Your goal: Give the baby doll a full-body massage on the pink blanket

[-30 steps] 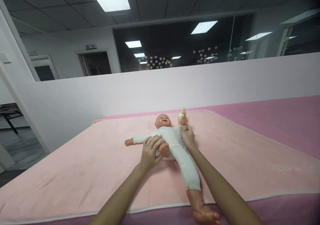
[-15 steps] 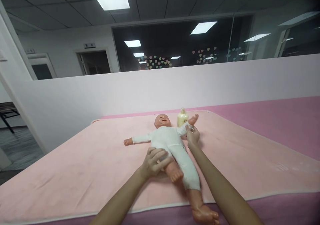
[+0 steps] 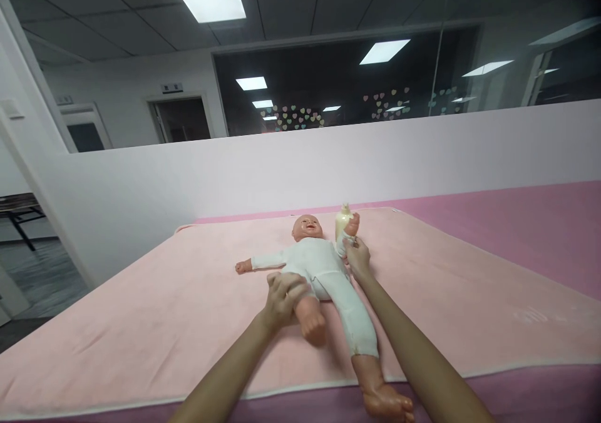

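Note:
A baby doll (image 3: pixel 313 257) in a white bodysuit lies on its back, head away from me, on a pink blanket (image 3: pixel 154 323). My left hand (image 3: pixel 283 296) is closed around its bent leg on the left, above the bare foot (image 3: pixel 312 323). With the fingers of my right hand (image 3: pixel 357 258) I grip the doll's raised arm (image 3: pixel 344 241) near the wrist, at the sleeve cuff. The doll's other arm (image 3: pixel 268 261) stretches out flat to the left. Its other leg (image 3: pixel 354 320) lies straight toward me, the foot past the blanket's near edge.
Behind the raised arm stands a pale yellow pump bottle (image 3: pixel 342 219), partly hidden by the doll's hand. A low white wall (image 3: pixel 263 173) with glass above it borders the far side. Pink mat (image 3: pixel 539 216) shows beyond the blanket on the right.
The doll's raised arm has swung left and more upright with my right hand. My left hand has shifted the bent leg left, and its foot now points more toward me.

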The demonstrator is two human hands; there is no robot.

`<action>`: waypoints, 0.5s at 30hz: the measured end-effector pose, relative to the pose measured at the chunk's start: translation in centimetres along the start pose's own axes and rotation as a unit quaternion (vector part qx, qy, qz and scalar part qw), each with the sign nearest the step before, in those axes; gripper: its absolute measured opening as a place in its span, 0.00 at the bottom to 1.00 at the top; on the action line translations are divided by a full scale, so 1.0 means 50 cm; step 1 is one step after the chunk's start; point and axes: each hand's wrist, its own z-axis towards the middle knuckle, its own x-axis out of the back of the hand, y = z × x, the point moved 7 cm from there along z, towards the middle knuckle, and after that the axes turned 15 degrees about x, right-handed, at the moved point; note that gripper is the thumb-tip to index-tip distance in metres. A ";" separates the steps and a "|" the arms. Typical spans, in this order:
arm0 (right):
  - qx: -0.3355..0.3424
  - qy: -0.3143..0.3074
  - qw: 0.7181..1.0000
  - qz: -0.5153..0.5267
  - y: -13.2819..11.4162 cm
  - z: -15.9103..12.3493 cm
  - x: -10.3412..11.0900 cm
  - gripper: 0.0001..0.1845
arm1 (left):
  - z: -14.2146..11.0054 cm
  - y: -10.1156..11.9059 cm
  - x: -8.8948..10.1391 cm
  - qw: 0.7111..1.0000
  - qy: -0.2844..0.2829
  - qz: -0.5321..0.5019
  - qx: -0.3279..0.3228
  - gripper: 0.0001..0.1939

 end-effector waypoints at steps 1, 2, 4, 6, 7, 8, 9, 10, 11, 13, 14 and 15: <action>-0.034 0.023 0.999 0.029 0.013 0.000 0.006 0.17 | -0.004 0.018 0.001 0.999 0.001 -0.008 -0.036 0.15; -0.063 0.046 0.995 0.055 0.026 0.000 0.012 0.16 | -0.006 0.031 0.002 0.998 -0.004 -0.018 -0.066 0.14; -0.115 0.084 0.985 0.092 0.049 -0.003 0.022 0.14 | -0.005 0.042 -0.001 0.995 -0.027 -0.036 -0.092 0.12; -0.162 0.110 0.974 0.112 0.069 -0.008 0.030 0.13 | 0.001 0.034 -0.008 0.993 -0.062 -0.050 -0.086 0.12; -0.183 0.119 0.969 0.120 0.078 -0.010 0.033 0.14 | 0.003 0.024 -0.012 0.992 -0.081 -0.057 -0.079 0.14; -0.202 0.125 0.963 0.129 0.085 -0.012 0.034 0.14 | 0.005 0.013 -0.015 0.991 -0.100 -0.062 -0.071 0.16; -0.220 0.129 0.957 0.139 0.091 -0.014 0.035 0.15 | 0.005 -0.001 -0.019 0.989 -0.117 -0.065 -0.061 0.18; -0.235 0.132 0.951 0.150 0.094 -0.016 0.035 0.16 | 0.004 -0.016 -0.024 0.988 -0.133 -0.064 -0.048 0.19; -0.248 0.133 0.946 0.159 0.096 -0.018 0.034 0.16 | 0.003 -0.033 -0.030 0.986 -0.152 -0.057 -0.028 0.20; -0.269 0.123 0.941 0.166 0.095 -0.023 0.031 0.17 | -0.004 -0.075 -0.048 0.979 -0.200 -0.027 0.037 0.24; -0.276 0.114 0.940 0.163 0.092 -0.026 0.028 0.17 | -0.011 -0.100 -0.059 0.969 -0.233 -0.010 0.081 0.26; -0.279 0.104 0.942 0.158 0.088 -0.030 0.025 0.18 | -0.020 -0.126 -0.070 0.954 -0.269 0.006 0.130 0.27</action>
